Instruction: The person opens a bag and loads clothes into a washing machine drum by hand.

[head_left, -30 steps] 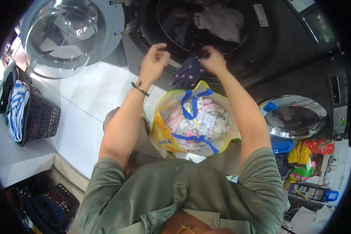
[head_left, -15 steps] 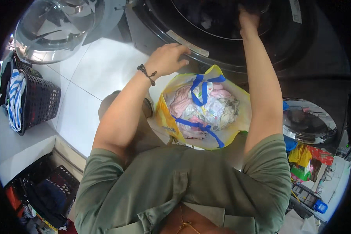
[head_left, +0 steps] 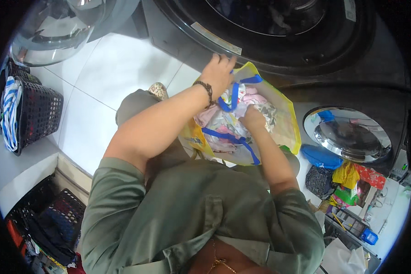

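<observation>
the left hand (head_left: 217, 75), fingers partly spread, is at the bag (head_left: 285, 125)'s far rim, while the right hand (head_left: 253, 119) touches clothes (head_left: 226, 122) inside, its grip impossible to tell.

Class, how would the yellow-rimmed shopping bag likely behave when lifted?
The shopping bag would probably sag, since its rim bends unevenly. It may feel weighty, with pink and floral fabrics piled inside. Its blue handles look floppy, lying bent over them.

The white floor (head_left: 109, 68) is brightly lit; the drum interior (head_left: 255, 16) is deeply shadowed. Glare is seen on the clear door (head_left: 55, 34). Straight edges are curved peripherally.
</observation>
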